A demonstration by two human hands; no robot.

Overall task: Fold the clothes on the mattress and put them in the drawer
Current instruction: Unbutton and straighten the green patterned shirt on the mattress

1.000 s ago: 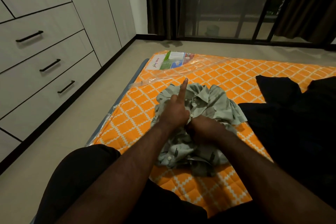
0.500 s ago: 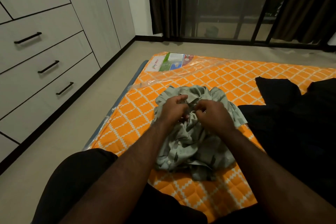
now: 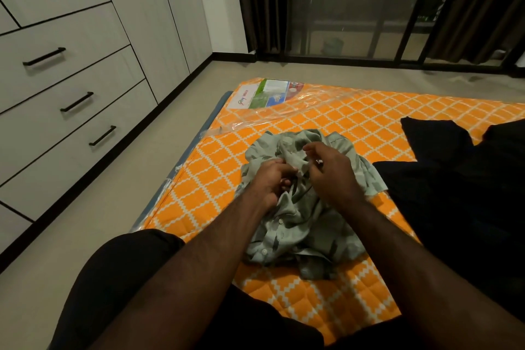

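Note:
A crumpled pale green patterned shirt (image 3: 298, 224) with white buttons lies on the orange diamond-patterned mattress (image 3: 216, 176). My left hand (image 3: 272, 179) grips a fold of the shirt near its middle, fingers curled into the cloth. My right hand (image 3: 329, 170) is beside it and pinches the shirt's cloth near the collar, lifting it slightly. Dark clothes (image 3: 454, 185) are spread over the mattress to the right of the shirt. White drawers (image 3: 76, 102) with black handles stand shut along the left wall.
Clear plastic wrap and a printed label (image 3: 267, 96) cover the mattress's far left corner. Bare floor (image 3: 93, 207) runs between the mattress and the drawers. A dark glass door (image 3: 355, 8) with curtains fills the back wall. My dark-clothed knee (image 3: 127, 278) is at the lower left.
My left index finger, pointing a second ago, has curled back onto the shirt. My right hand has moved up from the shirt's middle towards the collar. Both hands now gather the cloth.

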